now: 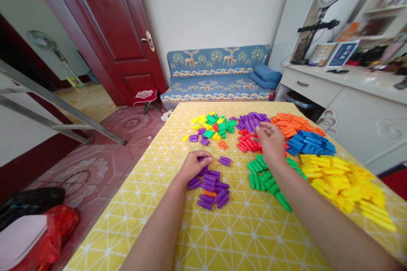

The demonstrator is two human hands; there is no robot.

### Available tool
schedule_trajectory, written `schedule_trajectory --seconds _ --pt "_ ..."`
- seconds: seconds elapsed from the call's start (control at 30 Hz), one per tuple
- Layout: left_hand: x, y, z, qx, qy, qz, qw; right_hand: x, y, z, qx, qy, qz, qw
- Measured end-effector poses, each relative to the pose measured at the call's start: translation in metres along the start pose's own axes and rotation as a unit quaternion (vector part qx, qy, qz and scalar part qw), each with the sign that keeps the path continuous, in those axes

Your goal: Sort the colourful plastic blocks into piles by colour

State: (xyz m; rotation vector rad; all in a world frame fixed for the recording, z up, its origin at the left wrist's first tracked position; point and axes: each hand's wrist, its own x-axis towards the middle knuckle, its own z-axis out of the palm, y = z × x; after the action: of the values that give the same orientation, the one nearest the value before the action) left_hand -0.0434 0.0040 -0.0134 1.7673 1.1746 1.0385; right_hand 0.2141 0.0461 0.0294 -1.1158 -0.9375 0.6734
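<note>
My left hand is closed at the left of a loose group of purple bullet-shaped plastic pieces. Its thumb and fingers grip a purple piece, partly hidden by the hand. An orange piece lies among the purple ones, and a single purple piece sits just beyond. My right hand hovers where a purple pile meets a red pile. Its fingertips are pinched together; what they hold, if anything, cannot be told apart from the purple pieces behind.
Green, yellow, blue and orange piles cover the table's right side. A mixed heap lies at the far middle. Beyond the yellow-clothed table stand a blue sofa and a white cabinet.
</note>
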Motion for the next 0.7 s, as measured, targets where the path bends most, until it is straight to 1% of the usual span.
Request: schedule_trajectory --seconds 0.07,0.13,0.2,0.23,0.33,0.47,0.57,0.7 --pt "0.001 0.000 0.000 0.000 -0.001 0.000 1.000 0.045 0.001 -0.011 -0.046 0.062 0.013 0.997" --pt "0.001 0.000 0.001 0.003 -0.003 -0.003 1.000 0.084 0.004 -0.021 -0.119 0.120 0.037 0.985" --pt "0.002 0.000 0.001 0.008 -0.002 -0.009 1.000 0.111 0.011 -0.030 -0.164 0.145 0.047 0.975" --pt "0.002 0.000 0.001 0.009 -0.002 -0.011 1.000 0.121 0.015 -0.033 -0.181 0.146 0.051 0.971" --pt "0.002 0.000 0.000 0.010 -0.002 -0.015 1.000 0.138 0.030 -0.038 -0.222 0.134 0.081 0.962" --pt "0.002 -0.001 0.000 0.010 -0.002 -0.017 1.000 0.148 0.046 -0.038 -0.244 0.109 0.116 0.957" --pt "0.001 -0.002 0.001 0.014 0.001 -0.014 1.000 0.153 0.052 -0.036 -0.253 0.096 0.123 0.955" --pt "0.002 -0.002 0.001 0.014 0.003 -0.009 1.000 0.155 0.055 -0.035 -0.253 0.080 0.127 0.956"
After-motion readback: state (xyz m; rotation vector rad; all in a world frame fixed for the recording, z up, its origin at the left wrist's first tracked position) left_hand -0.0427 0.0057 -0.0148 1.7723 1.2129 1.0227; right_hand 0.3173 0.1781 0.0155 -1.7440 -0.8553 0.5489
